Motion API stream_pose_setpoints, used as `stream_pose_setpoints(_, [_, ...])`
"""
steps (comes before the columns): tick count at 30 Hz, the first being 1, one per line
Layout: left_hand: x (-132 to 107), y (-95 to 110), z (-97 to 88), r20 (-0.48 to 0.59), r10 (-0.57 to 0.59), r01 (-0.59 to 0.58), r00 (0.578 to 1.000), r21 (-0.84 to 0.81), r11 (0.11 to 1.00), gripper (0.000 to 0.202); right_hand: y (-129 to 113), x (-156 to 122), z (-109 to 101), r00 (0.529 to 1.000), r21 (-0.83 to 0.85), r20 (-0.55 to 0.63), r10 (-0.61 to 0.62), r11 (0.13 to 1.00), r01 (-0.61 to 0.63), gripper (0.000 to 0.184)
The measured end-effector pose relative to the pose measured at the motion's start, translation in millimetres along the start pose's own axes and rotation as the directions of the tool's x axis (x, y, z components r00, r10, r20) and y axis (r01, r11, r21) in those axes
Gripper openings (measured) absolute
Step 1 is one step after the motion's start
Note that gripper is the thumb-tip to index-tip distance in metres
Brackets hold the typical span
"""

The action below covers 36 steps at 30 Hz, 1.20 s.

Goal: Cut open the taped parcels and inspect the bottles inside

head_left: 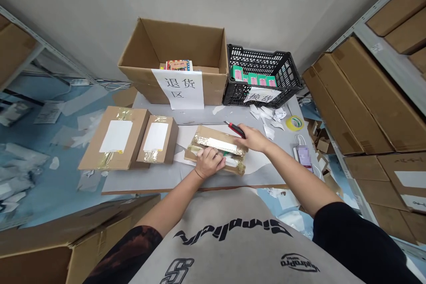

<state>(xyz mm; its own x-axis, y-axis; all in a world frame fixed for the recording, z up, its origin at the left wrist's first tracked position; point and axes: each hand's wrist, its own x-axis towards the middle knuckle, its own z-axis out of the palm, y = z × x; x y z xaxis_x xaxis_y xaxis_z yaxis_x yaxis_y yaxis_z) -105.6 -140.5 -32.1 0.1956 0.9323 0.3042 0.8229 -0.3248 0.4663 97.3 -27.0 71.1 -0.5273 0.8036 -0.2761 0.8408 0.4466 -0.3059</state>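
Overall, a grey desk (pixel 143 182) carries an open cardboard box (pixel 173 42), a black plastic crate (pixel 262 64) and two taped cartons (pixel 113 140). Nearer the front lies a taped parcel (pixel 216 151), with the left hand (pixel 209 163) resting on it, grip open. The right hand (pixel 253 138) has its grip closed around a red-handled utility knife (pixel 235 129).

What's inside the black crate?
Green-and-pink packs stand in a row in the black plastic crate. Its front wall and the paper sign hide their lower parts, and anything beneath them cannot be seen.
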Motion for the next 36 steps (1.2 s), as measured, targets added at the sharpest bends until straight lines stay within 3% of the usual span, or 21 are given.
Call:
stream_pose_setpoints(3, [-15.1,2.0,-6.2,-0.008,0.003,-0.003,1.000,-0.003,1.000,0.019,-19.5,0.8,9.7,0.998,-0.189,0.056,-0.032,0.981,0.042,0.071])
stream_pose_setpoints(6, [-36.2,7.5,-18.6,-0.008,0.033,-0.033,0.999,0.004,0.999,0.016,-37.2,2.8,24.7,0.997,-0.327,0.081,-0.018,0.944,0.043,0.082])
stream_pose_setpoints(8, [-52.4,12.6,-28.4,-0.008,0.053,-0.053,0.999,0.021,0.998,0.014,-44.8,4.3,32.9,0.995,-0.370,0.091,-0.030,0.927,0.062,0.081])
stream_pose_setpoints(11, [-74.2,20.2,-39.5,-0.016,0.068,-0.067,0.998,0.064,0.996,0.028,-46.4,7.9,36.8,0.995,-0.385,0.098,-0.021,0.921,0.058,0.076])
stream_pose_setpoints(17, [-94.4,25.3,-38.3,0.050,0.101,-0.107,0.994,0.123,0.987,0.018,-19.7,35.0,8.4,0.987,-0.214,0.121,-0.110,0.968,0.134,0.059])
stream_pose_setpoints(21, [-83.4,25.0,-44.1,0.131,0.076,-0.091,0.989,0.114,0.989,0.020,-6.9,53.5,-1.9,0.974,-0.134,0.160,-0.159,0.974,0.181,0.057])
stream_pose_setpoints(24, [-62.6,22.2,-62.9,0.177,0.040,-0.047,0.983,0.033,0.998,0.042,-7.9,52.8,8.3,0.970,-0.148,0.150,-0.190,0.966,0.212,0.064])
stream_pose_setpoints(27, [-42.4,11.9,-87.0,0.209,-0.069,0.071,0.976,0.000,0.997,0.064,-14.0,43.2,22.9,0.976,-0.156,0.140,-0.169,0.969,0.191,0.072])
stream_pose_setpoints(30, [-29.6,-6.3,-109.5,0.366,-0.071,0.112,0.928,-0.090,0.990,0.071,-22.1,34.2,31.5,0.985,-0.175,0.099,-0.140,0.972,0.156,0.067])
stream_pose_setpoints(32, [-22.5,-21.6,-121.3,0.459,-0.022,0.126,0.888,-0.196,0.972,0.063,-28.0,30.6,33.3,0.987,-0.224,0.083,-0.136,0.963,0.151,0.060])
stream_pose_setpoints(33, [-18.3,-30.0,-125.4,0.456,-0.049,0.169,0.889,-0.228,0.959,0.056,-31.0,29.2,33.7,0.987,-0.252,0.082,-0.140,0.955,0.156,0.057])
stream_pose_setpoints(35, [-8.0,-47.3,-129.2,0.388,-0.233,0.345,0.892,-0.251,0.904,0.046,-37.7,26.0,34.8,0.986,-0.296,0.076,-0.149,0.941,0.165,0.053])
stream_pose_setpoints(36, [-2.4,-55.8,-128.7,0.370,-0.349,0.458,0.861,-0.263,0.849,0.045,-41.7,23.6,36.1,0.986,-0.307,0.065,-0.154,0.937,0.166,0.051])
